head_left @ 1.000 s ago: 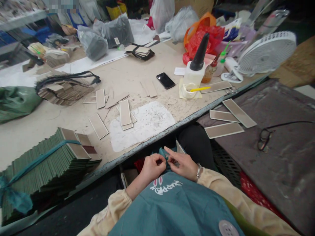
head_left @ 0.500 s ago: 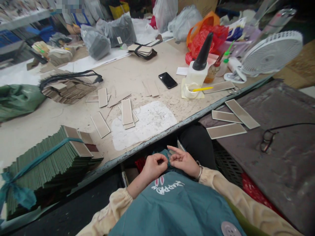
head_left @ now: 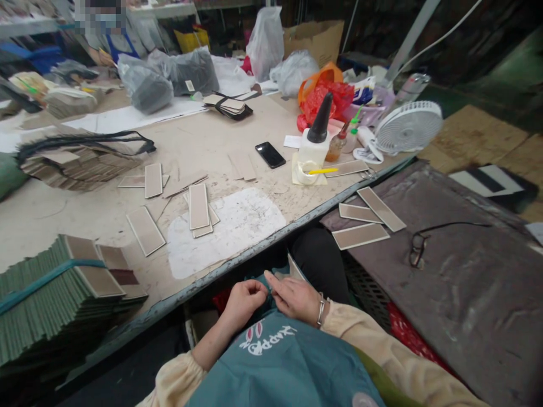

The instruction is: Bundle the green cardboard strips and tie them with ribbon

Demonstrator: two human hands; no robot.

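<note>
My left hand is over my lap, thumb and fingers curled together in a pinch. Whatever is between its fingertips is hidden or too small to make out. Close beside it, my right hand has its back turned up and its index finger stretched out towards the left fingertips. I see nothing held in it. Just beyond the right hand, a narrow pale-edged strip leans near my dark trouser leg, partly covered by the hand. Both hands are above the teal apron, below the table edge.
Beige strips lie on the worktable, near a tied green-edged stack. Further back are a phone, a glue bottle and a small fan. At right, more strips and eyeglasses rest on a brown-covered surface. Another person is across the table.
The view has swung to the right. My right hand has turned from spread fingers with the palm showing to back up, fingers closer together. My left hand keeps its pinch.
</note>
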